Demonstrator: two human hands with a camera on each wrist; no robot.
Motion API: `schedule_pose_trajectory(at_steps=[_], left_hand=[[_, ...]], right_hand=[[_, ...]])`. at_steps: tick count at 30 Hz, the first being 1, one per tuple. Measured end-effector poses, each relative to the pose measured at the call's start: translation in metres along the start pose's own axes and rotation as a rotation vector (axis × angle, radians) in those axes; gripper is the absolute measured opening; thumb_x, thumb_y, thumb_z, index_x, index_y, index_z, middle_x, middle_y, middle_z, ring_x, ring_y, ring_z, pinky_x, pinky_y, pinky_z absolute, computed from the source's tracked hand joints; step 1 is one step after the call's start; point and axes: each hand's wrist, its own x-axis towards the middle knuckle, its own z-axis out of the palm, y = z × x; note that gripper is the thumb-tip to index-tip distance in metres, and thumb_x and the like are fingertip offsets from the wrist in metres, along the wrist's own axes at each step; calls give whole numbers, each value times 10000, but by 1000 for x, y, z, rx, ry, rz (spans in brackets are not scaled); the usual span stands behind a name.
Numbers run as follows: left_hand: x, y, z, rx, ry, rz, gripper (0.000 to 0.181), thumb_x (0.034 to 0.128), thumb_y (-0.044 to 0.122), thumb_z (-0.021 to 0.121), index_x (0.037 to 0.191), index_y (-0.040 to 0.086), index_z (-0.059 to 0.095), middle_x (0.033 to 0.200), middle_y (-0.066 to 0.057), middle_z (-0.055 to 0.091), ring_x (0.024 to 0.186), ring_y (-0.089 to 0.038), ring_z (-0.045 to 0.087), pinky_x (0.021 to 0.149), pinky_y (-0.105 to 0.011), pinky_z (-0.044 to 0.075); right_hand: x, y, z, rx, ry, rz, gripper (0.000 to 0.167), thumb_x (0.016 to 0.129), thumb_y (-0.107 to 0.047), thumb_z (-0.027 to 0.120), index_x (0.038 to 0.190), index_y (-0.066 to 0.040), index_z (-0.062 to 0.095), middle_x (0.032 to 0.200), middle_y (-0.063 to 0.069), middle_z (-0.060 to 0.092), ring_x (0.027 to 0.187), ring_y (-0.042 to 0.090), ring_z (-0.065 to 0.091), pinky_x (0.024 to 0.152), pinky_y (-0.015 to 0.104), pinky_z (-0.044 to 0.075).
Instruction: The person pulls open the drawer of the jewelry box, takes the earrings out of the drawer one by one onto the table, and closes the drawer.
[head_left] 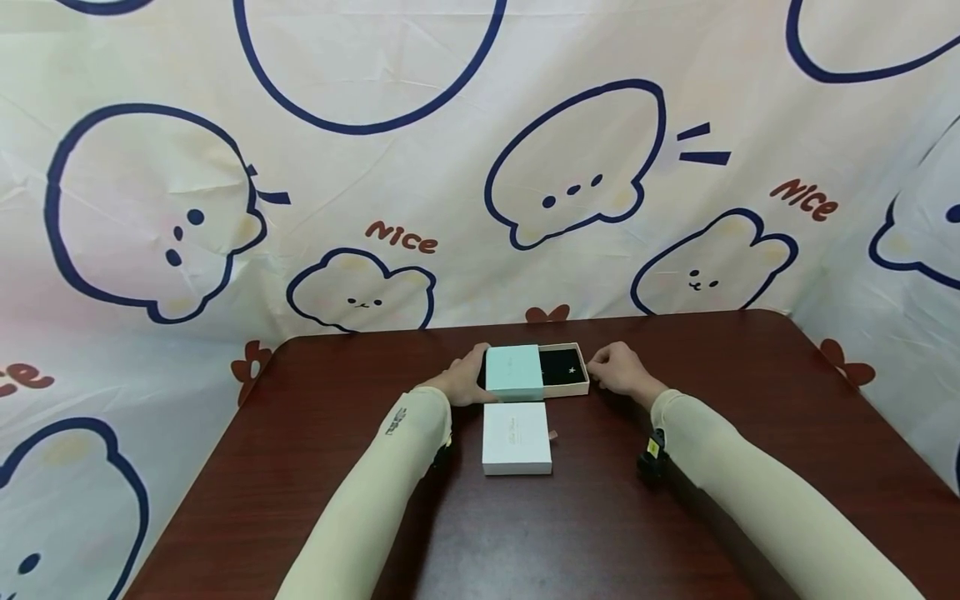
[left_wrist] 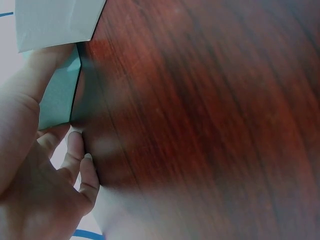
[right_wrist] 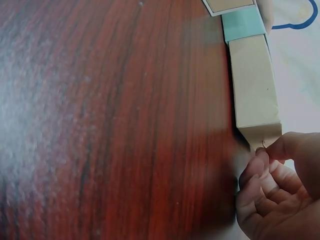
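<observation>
Plainly, the right hand (head_left: pixel 622 369) pinches a small pull tab (right_wrist: pixel 263 144) on the cream drawer (head_left: pixel 566 390), which juts from the mint sleeve (head_left: pixel 513 373) gripped by the left hand (head_left: pixel 462 380), near the far edge of the worktop (head_left: pixel 577 533); just nearer lies a white box (head_left: pixel 517 435).

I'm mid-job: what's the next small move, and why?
Probably draw the shallow beige cardboard drawer farther right: the right hand pinches at its outer end, the left hand grips the pale teal rectangular sleeve, and the drawer is only partly out.
</observation>
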Motion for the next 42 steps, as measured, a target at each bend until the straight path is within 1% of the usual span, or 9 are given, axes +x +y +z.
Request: schedule_pose_trajectory(at_steps=[15,20,27,31,36,42], left_hand=[[-2,2,-2,2,12,-7,1039,879,331,800,1617,138,95,1589,-127,364,1443,-397,355,1123,-580,376],[-3,2,-2,1,4,-5,1043,882,334,796,1619,132,87,1607,-136,345,1457,-407,340,1128,-590,369],[-3,1,-3,1,8,-3,1035,888,344,788,1620,142,86,1599,-137,354,1449,-397,346,1126,-587,369],[-4,1,-3,5,6,0,1037,894,349,781,1624,135,78,1618,-142,325,1466,-393,332,1134,-575,368],[-3,0,-1,5,14,-3,1029,892,350,783,1622,144,88,1599,-142,351,1450,-389,348,1120,-570,380],[-2,1,-1,1,11,17,1035,893,338,783,1623,120,82,1616,-148,320,1459,-392,341,1135,-561,373]], right_hand=[[-1,4,-6,-19,2,23,294,979,-120,520,773,-36,711,776,62,680,662,148,622,636,280,486],[-2,6,-7,-24,4,33,299,979,-118,515,766,-41,711,792,65,688,670,148,628,637,276,490],[-2,8,-8,-19,12,32,299,977,-114,511,767,-42,712,843,88,704,697,152,640,656,275,507],[-3,8,-9,-18,9,35,297,971,-113,510,755,-45,704,825,78,702,693,152,641,652,275,502],[-5,7,-10,-15,7,32,293,962,-109,516,745,-42,703,800,71,697,682,148,639,639,273,492],[-5,9,-11,-9,10,26,281,957,-98,524,763,-25,713,822,94,704,685,147,641,631,272,491]])
